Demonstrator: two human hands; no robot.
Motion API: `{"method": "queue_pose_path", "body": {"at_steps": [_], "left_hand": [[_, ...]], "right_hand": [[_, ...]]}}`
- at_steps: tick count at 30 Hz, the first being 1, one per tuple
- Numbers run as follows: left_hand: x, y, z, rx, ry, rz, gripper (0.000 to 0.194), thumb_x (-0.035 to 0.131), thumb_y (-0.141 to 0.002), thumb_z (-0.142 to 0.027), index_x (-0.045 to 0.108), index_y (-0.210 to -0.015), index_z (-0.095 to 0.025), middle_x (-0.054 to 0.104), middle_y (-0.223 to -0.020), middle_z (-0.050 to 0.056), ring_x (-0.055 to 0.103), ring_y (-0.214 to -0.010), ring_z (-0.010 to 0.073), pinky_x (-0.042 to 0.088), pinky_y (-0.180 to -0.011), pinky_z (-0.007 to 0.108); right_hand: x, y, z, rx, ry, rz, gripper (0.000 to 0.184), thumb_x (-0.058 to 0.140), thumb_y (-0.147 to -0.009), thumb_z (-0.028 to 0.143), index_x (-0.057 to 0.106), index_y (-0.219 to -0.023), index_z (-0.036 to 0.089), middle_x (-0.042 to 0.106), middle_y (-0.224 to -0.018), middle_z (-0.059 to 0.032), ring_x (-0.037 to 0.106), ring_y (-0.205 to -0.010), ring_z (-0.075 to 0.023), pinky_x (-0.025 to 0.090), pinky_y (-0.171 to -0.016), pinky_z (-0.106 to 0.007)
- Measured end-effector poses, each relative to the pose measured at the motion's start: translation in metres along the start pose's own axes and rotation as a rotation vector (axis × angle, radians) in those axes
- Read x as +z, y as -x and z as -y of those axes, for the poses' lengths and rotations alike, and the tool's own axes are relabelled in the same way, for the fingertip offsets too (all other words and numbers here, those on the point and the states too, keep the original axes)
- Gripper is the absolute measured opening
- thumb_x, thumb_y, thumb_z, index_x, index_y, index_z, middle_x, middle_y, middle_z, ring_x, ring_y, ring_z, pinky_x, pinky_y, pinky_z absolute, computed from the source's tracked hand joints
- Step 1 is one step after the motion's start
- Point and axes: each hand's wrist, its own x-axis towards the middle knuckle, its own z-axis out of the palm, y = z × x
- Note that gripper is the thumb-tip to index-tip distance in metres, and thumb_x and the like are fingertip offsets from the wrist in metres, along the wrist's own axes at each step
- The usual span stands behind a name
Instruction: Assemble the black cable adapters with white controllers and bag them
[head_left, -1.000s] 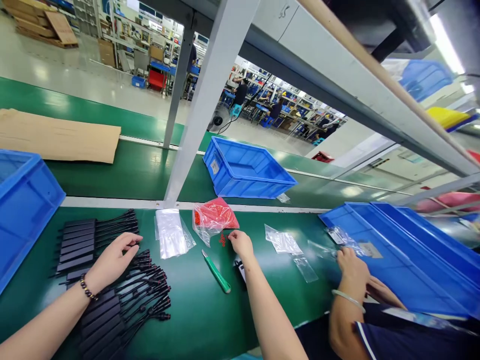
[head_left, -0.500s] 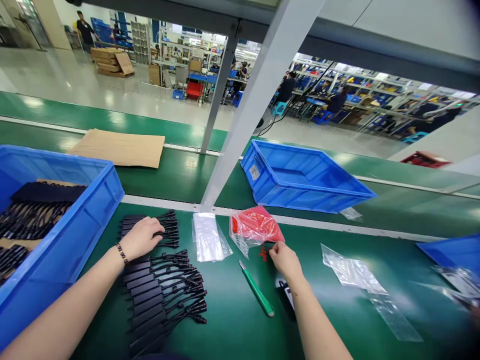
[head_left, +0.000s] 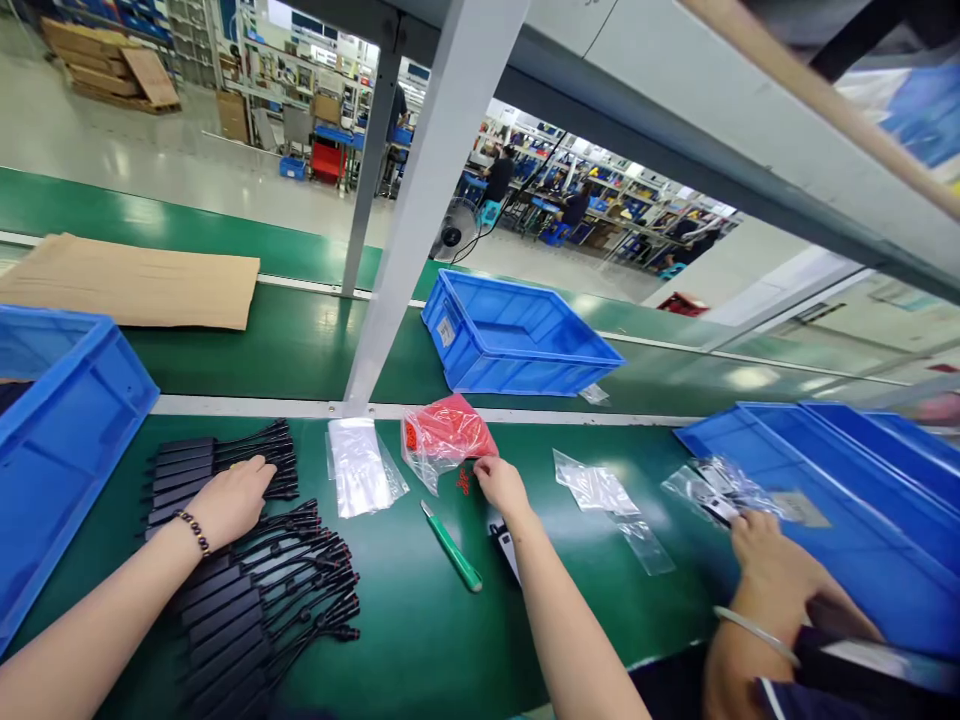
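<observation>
My left hand point(head_left: 232, 500) rests over a row of flat black boxes with black cables point(head_left: 259, 445), its fingers lying loosely across the cables. A second row of black cabled boxes point(head_left: 225, 630) lies nearer to me; their cable ends show reddish tips. My right hand point(head_left: 501, 487) has thumb and forefinger pressed together next to small loose red pieces point(head_left: 463, 481). Anything in that pinch is hidden. Just behind lies a clear bag of red pieces point(head_left: 450, 430). Under my right forearm sits a black-and-white object point(head_left: 507, 548), partly covered.
A green-handled knife point(head_left: 454, 550) lies between my hands, near clear plastic bags point(head_left: 358, 470). Blue bins stand at left point(head_left: 67, 440), behind point(head_left: 525, 370) and right point(head_left: 847, 500). A metal post point(head_left: 420, 220) rises ahead. At right, another person's hand point(head_left: 772, 560) touches bagged parts.
The view has swung right, bringing the other person's arm and the right-hand bins into sight. Both my hands stay near the same things.
</observation>
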Motion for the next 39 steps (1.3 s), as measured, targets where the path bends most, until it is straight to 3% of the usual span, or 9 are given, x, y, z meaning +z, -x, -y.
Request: {"method": "queue_pose_path", "body": {"at_steps": [5,13,17,21,24,28,33,37,39], "left_hand": [[-0.001,-0.001,-0.001,0.002,-0.033,0.005,0.017,0.045,-0.070,-0.008,0.056,-0.082,-0.013,0.052,-0.089,0.011,0.054,-0.086,0.0253,0.043,-0.076,0.037],[-0.004,-0.001,-0.001,0.013,-0.078,0.021,0.011,0.049,-0.068,-0.012,0.059,-0.074,-0.016,0.056,-0.085,0.010,0.054,-0.086,0.0265,0.042,-0.077,0.039],[-0.003,-0.001,0.001,0.037,-0.065,0.004,0.009,0.050,-0.069,-0.014,0.058,-0.073,-0.016,0.056,-0.086,0.010,0.053,-0.087,0.0277,0.040,-0.079,0.041],[-0.002,0.000,0.003,0.017,0.148,-0.016,0.006,0.052,-0.069,-0.016,0.051,-0.063,-0.019,0.053,-0.074,0.006,0.053,-0.078,0.0252,0.039,-0.075,0.039],[-0.003,0.004,0.002,-0.010,0.276,-0.019,0.012,0.051,-0.070,-0.019,0.046,-0.060,-0.020,0.049,-0.069,0.003,0.052,-0.071,0.0210,0.038,-0.069,0.034],[0.000,0.009,0.001,-0.057,0.406,-0.043,0.013,0.050,-0.072,-0.025,0.044,-0.062,-0.020,0.048,-0.070,0.000,0.049,-0.067,0.0170,0.036,-0.063,0.029],[0.001,0.011,0.003,-0.075,0.659,-0.015,0.006,0.047,-0.071,-0.024,0.047,-0.077,-0.021,0.049,-0.065,-0.003,0.049,-0.063,0.0138,0.037,-0.059,0.025],[-0.004,0.004,0.001,-0.039,0.856,0.050,0.037,0.050,-0.070,-0.024,0.045,-0.107,-0.019,0.048,-0.063,-0.006,0.051,-0.060,0.0115,0.039,-0.057,0.022],[-0.006,-0.001,-0.003,-0.036,0.911,0.070,0.043,0.053,-0.071,-0.030,0.045,-0.112,-0.019,0.045,-0.060,-0.007,0.048,-0.054,0.0102,0.037,-0.053,0.021]], "right_hand": [[0.001,0.001,0.002,-0.030,0.019,-0.005,0.022,0.046,-0.077,0.013,0.066,-0.081,0.018,0.065,-0.087,-0.0058,0.058,-0.080,-0.0155,0.036,-0.068,-0.022],[-0.005,0.005,0.009,-0.037,-0.027,0.044,0.014,0.050,-0.070,0.009,0.060,-0.067,0.017,0.062,-0.070,-0.0023,0.054,-0.064,-0.0120,0.033,-0.058,-0.020],[-0.024,0.007,0.009,-0.007,-0.065,0.014,0.010,0.049,-0.069,0.012,0.057,-0.063,0.016,0.059,-0.065,-0.0019,0.052,-0.059,-0.0118,0.032,-0.055,-0.020],[-0.054,0.019,0.017,0.018,-0.150,-0.080,0.016,0.042,-0.077,0.023,0.056,-0.071,0.017,0.059,-0.065,-0.0019,0.052,-0.058,-0.0130,0.034,-0.055,-0.022],[-0.063,0.036,0.041,-0.003,-0.368,-0.171,0.016,0.044,-0.077,0.029,0.055,-0.072,0.018,0.058,-0.064,-0.0013,0.051,-0.057,-0.0134,0.036,-0.055,-0.022],[-0.048,0.061,0.095,-0.120,-0.679,-0.179,0.014,0.050,-0.075,0.030,0.054,-0.069,0.018,0.057,-0.064,-0.0009,0.051,-0.058,-0.0136,0.039,-0.058,-0.023],[-0.007,0.074,0.162,-0.247,-0.944,-0.043,0.008,0.051,-0.072,0.023,0.052,-0.066,0.019,0.055,-0.064,0.0005,0.050,-0.061,-0.0132,0.041,-0.060,-0.024],[0.020,0.070,0.198,-0.216,-1.166,0.081,0.006,0.055,-0.069,0.023,0.052,-0.066,0.018,0.052,-0.061,0.0019,0.048,-0.056,-0.0111,0.039,-0.054,-0.023],[0.030,0.068,0.210,-0.194,-1.287,0.163,0.009,0.056,-0.069,0.024,0.055,-0.075,0.017,0.052,-0.062,0.0025,0.048,-0.054,-0.0103,0.038,-0.053,-0.022]]}}
